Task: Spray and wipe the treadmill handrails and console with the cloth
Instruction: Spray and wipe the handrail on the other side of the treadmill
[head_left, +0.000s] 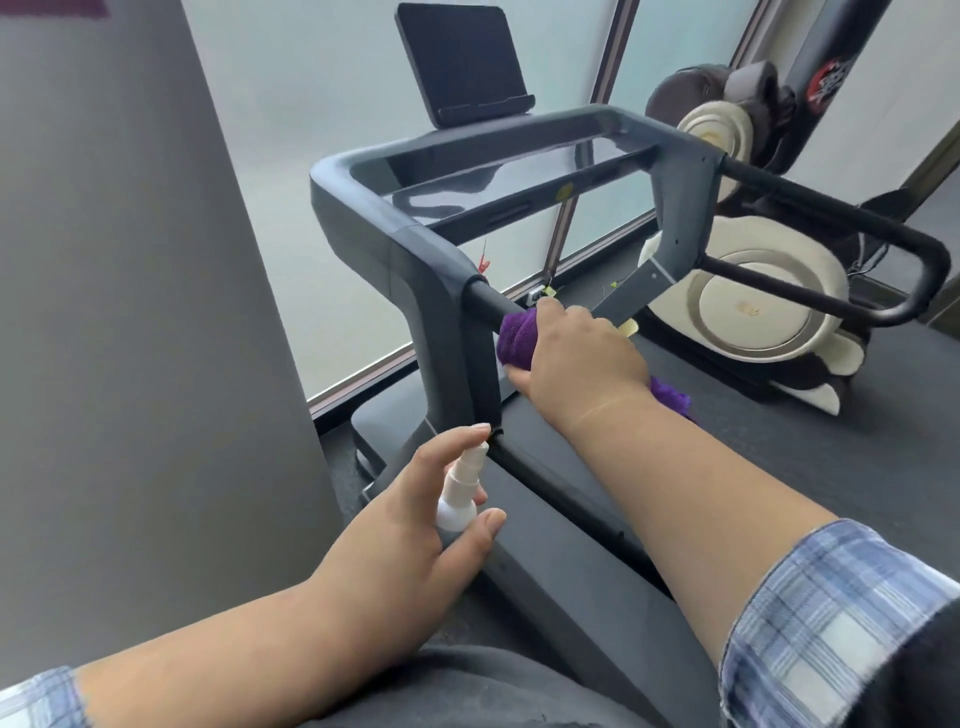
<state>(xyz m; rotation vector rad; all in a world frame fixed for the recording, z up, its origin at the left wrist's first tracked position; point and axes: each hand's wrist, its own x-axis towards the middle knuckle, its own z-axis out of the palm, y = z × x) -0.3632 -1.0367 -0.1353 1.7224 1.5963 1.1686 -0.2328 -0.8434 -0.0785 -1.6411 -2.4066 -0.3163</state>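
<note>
a purple cloth (516, 338) is wrapped around the near-left handrail (485, 300) of the treadmill (405, 244), just beside the spot where the black rail leaves the grey upright. the cloth is gripped by the right hand (576, 353), whose fingers are curled over rail and cloth together; a loose end of the cloth is seen hanging out behind the wrist. a small white spray bottle (460, 493) is held upright in the left hand (415, 530), low and near the left edge of the treadmill deck (753, 467), with the forefinger laid on top of the nozzle and the thumb pressed against the bottle's side. the nozzle is pointed toward the base of the left upright. the console (498, 171) is seen across the front of the frame, with a dark screen (457, 62) raised above it at the far edge. the right handrail (831, 218) is seen at the far-right side, well apart from both hands. plaid sleeves (831, 613) are rolled up on both forearms.
</note>
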